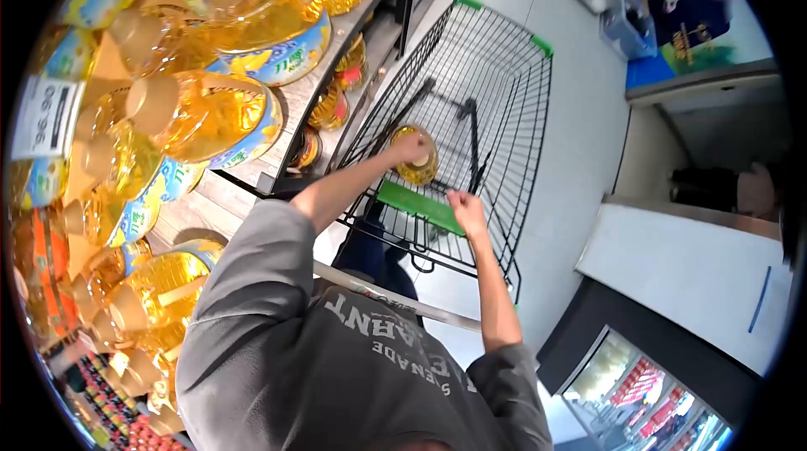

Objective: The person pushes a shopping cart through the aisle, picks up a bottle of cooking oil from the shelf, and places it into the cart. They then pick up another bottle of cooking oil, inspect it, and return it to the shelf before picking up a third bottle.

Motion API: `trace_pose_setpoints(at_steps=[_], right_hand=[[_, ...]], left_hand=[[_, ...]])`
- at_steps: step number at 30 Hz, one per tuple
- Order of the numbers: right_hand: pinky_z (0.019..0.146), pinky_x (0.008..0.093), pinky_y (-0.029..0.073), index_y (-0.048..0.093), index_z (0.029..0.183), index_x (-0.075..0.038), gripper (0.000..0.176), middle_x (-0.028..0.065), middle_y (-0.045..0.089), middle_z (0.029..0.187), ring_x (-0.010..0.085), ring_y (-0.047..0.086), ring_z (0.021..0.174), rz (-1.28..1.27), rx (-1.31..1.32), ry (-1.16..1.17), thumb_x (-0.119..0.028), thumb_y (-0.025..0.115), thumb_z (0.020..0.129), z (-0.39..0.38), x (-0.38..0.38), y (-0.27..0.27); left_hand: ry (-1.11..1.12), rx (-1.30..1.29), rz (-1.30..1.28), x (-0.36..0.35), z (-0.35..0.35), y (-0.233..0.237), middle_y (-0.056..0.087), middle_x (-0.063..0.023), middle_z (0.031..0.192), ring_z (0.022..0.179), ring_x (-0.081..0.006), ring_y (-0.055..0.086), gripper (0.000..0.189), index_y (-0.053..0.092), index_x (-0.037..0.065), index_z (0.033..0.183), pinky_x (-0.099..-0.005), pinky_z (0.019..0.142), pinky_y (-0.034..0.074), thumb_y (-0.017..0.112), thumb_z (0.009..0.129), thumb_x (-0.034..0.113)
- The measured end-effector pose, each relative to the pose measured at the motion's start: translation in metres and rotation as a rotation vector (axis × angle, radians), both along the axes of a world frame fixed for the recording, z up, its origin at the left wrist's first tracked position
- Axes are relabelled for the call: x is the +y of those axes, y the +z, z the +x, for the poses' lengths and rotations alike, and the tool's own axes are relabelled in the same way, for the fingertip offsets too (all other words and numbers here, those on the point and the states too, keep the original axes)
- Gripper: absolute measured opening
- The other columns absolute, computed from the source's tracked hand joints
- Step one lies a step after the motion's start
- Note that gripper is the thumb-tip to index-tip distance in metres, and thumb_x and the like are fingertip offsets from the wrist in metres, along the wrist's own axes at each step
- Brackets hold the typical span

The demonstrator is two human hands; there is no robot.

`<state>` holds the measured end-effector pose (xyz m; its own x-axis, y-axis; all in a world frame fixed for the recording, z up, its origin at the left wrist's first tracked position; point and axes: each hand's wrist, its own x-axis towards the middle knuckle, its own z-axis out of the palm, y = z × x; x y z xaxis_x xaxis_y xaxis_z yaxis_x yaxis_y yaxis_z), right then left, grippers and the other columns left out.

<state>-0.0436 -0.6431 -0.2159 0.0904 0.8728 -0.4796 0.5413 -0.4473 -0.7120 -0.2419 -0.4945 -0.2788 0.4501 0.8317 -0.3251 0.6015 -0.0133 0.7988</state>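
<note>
My left hand (pixel 410 148) is closed around the top of a bottle of golden cooking oil (pixel 416 169), which is inside the wire shopping cart (pixel 496 81) near its handle end. The fingers partly hide the bottle's neck. At the right end of the cart's green panel (pixel 416 204), my right hand (pixel 467 214) has its fingers curled. Whether they grip the panel's edge or something small, I cannot make out. Black wire forms the cart's basket, and green corner pieces cap its far end.
To the left, a shelf (pixel 290 110) carries several large oil bottles (pixel 223 115) and a price tag (pixel 49 117). Lower shelves hold smaller bottles (pixel 332 108). At right stand a white counter (pixel 681 274) and boxes (pixel 626 18). Pale floor tiles (pixel 576 106) run alongside the cart.
</note>
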Motion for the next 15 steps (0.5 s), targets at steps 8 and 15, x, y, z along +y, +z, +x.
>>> trace_pose_setpoints(at_steps=[8, 15], right_hand=[[0.093, 0.0453, 0.044, 0.064, 0.107, 0.004, 0.038, 0.0234, 0.063, 0.114, 0.0395, 0.058, 0.107, 0.509, -0.509, -0.209, -0.028, 0.062, 0.086, 0.019, -0.192, 0.11], [0.084, 0.0423, 0.044, 0.065, 0.11, 0.001, 0.042, 0.0168, 0.062, 0.122, 0.0326, 0.061, 0.103, 0.64, -0.733, -0.243, -0.022, 0.062, 0.075, 0.0, -0.251, 0.063]], left_hand=[[-0.402, 0.312, -0.06, -0.139, -0.073, 0.164, 0.067, -0.0204, 0.102, 0.099, -0.0385, 0.063, 0.048, 0.064, 0.003, 0.111, -0.0445, 0.088, 0.049, 0.057, 0.086, 0.045], [-0.149, 0.246, 0.548, -0.212, -0.138, 0.165, 0.058, -0.0213, 0.12, 0.115, -0.0357, 0.053, 0.049, 0.058, -0.001, 0.117, -0.0419, 0.101, 0.041, 0.07, 0.076, 0.022]])
